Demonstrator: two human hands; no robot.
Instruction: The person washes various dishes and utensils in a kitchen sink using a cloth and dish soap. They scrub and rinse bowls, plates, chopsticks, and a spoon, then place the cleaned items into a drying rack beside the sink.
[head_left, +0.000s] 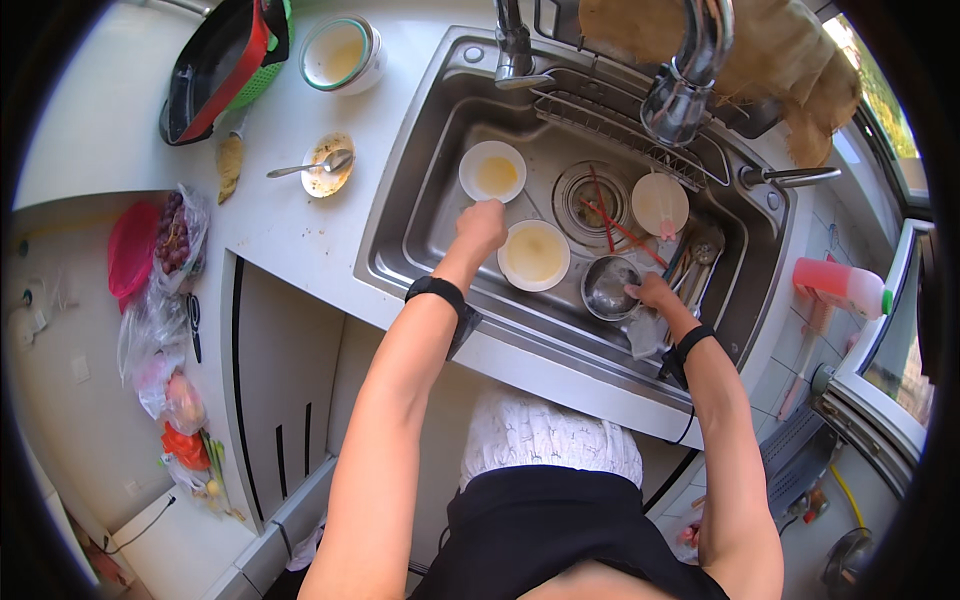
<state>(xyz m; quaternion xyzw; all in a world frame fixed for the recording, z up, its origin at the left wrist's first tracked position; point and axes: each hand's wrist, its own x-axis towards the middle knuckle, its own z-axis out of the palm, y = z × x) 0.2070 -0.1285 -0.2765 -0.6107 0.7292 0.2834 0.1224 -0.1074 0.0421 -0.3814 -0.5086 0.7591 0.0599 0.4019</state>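
In the stainless steel sink (442, 232), my left hand (482, 225) grips the near rim of a white bowl (493, 172) with yellowish liquid in it. My right hand (651, 291) holds the right rim of a metal bowl (609, 288) near the sink's front. Between my hands, a second white bowl (534, 255) also holds yellowish liquid. Behind the metal bowl, red chopsticks (602, 217) lie across the drain (591, 204). A pale round dish (660, 204) with a pink piece at its edge is right of the drain. Utensils (699, 259) lie in a heap at the sink's right side.
Two faucets, the larger a chrome faucet (679, 105), overhang the sink's back. On the left counter stand stacked bowls (341, 56), a soiled dish (328, 176) with a spoon (337, 160), and a red-rimmed black pan (217, 75). A pink liquid bottle (840, 286) is at the right.
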